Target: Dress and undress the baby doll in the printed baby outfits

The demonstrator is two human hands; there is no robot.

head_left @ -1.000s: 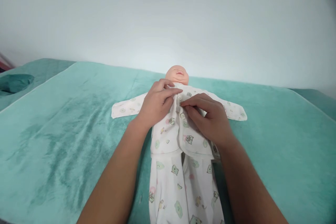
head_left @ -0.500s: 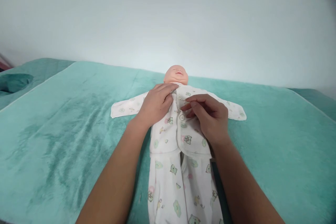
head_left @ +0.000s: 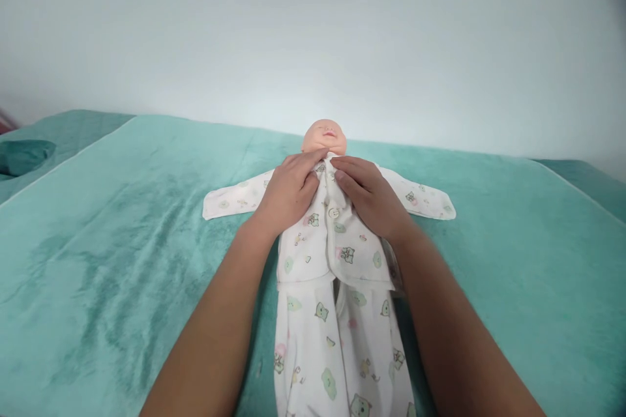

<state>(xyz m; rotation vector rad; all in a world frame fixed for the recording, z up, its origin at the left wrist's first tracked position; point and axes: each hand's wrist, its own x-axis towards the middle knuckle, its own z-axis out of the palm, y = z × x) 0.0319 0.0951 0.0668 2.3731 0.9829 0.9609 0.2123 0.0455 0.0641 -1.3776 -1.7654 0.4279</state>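
A baby doll (head_left: 325, 135) lies on its back, its head toward the wall. It wears a white jacket (head_left: 304, 254) printed with small bears, and matching trousers (head_left: 313, 352). On the left side of the chest my left hand (head_left: 292, 192) lies flat, fingers stretched toward the collar. My right hand (head_left: 372, 195) rests on the other side of the chest, fingers extended to the front edge below the neck. Between the hands, a round button (head_left: 334, 213) shows on the jacket front. Both sleeves spread outward. The upper chest is partly covered by my hands.
A teal plush blanket (head_left: 147, 260) with a pale edge covers the surface under the doll. Behind it rises a plain pale wall (head_left: 313, 32). A dark teal fold or bundle (head_left: 27, 156) lies at the far left.
My right hand has gone from bent, pinched fingers at the jacket's front to lying flat higher on the chest. My left hand stays on the left chest, its fingers now flatter.
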